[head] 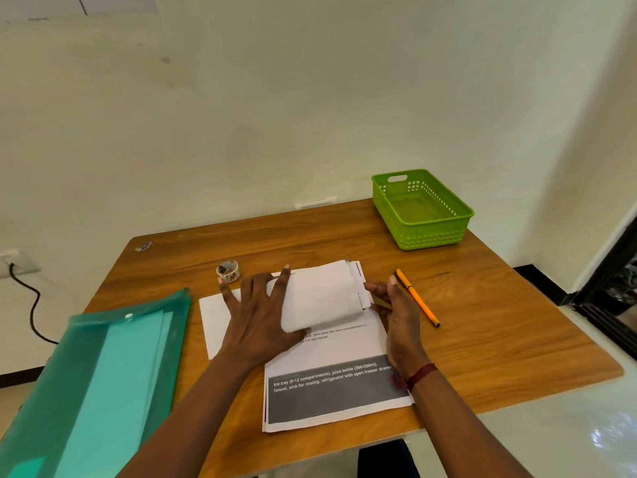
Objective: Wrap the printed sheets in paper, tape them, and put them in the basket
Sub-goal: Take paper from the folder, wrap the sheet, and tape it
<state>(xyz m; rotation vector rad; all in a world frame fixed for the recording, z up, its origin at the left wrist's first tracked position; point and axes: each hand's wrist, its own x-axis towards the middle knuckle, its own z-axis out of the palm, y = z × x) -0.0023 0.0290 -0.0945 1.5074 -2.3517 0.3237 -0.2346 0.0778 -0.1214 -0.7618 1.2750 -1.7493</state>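
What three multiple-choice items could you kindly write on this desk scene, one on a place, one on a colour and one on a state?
1. Where does the green plastic lattice basket stand on the brown wooden table?
A) far right corner
B) near left edge
C) centre

2. What colour is the slim pen lying on the table?
A) blue
B) orange
C) green

3. How does the left hand lie?
A) curled into a fist
B) lifted in the air
C) flat, fingers spread, on the folded white paper bundle

Answers:
1 A: it sits at the back right.
2 B: its barrel is orange.
3 C: straight fingers press the bundle.
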